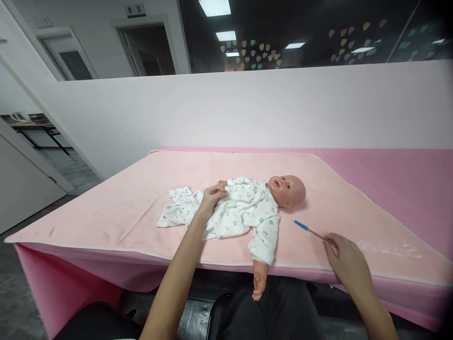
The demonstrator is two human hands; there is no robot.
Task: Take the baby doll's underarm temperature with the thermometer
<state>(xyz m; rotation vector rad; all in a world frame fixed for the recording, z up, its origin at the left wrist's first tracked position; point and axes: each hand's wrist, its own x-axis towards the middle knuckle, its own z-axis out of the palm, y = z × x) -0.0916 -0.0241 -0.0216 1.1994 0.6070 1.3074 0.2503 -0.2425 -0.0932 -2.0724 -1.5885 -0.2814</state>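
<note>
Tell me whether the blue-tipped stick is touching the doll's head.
Apart: the head view shows pink cloth between the blue-tipped stick and the doll's head.

Doll (292, 189): head and exposed arm appear to be moulded plastic or vinyl, smooth, with a soft sheen on the head. Garment (240, 210): printed cloth, matt, visibly wrinkled. Slender stick (307, 229): blue end section smooth and apparently plastic; material of the thin remainder cannot be determined. Blanket (116, 203): soft-looking matt cloth, lightly creased, with a pale stitched-looking edge. Pink cover (399, 184): plain fabric, matt, smoother than the blanket. Wall (265, 111): smooth painted finish, low sheen. Dark pane (311, 28): glossy glass, reflecting light panels. Trousers (283, 307): dark matt cloth.
</note>
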